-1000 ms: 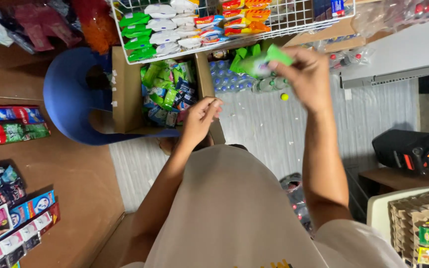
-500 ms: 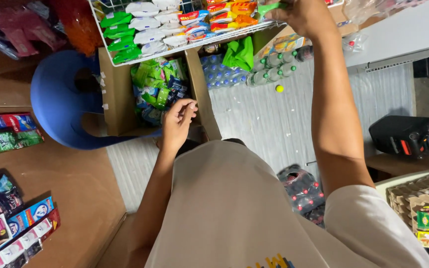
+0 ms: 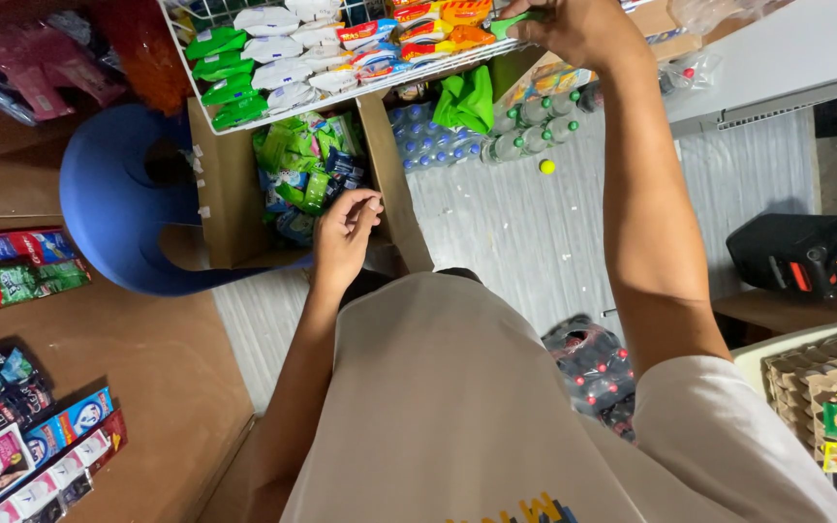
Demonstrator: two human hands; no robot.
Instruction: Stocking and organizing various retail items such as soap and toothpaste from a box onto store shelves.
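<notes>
Packet (image 3: pixel 508 23), green and slim, is pinched in the right hand (image 3: pixel 573 29) up at the top edge of view, right at the front edge of the white wire rack (image 3: pixel 341 97). Only a short strip of it shows, glossy bright green, the rest buried under the fingers; its long axis runs roughly left-right across the frame, the free end poking left toward the orange and red packs (image 3: pixel 438 24) on the rack. Right hand's grip is closed tight around the packet. Left hand (image 3: pixel 346 237) hangs lower, over the open cardboard box (image 3: pixel 225 213) of green packets (image 3: pixel 297 165), fingers loosely curled with the tips drawn together, holding nothing that can be seen. Beside the box sits a blue plastic chair (image 3: pixel 108 203); bottles (image 3: pixel 535 121) in wrap lie on the floor beyond.
</notes>
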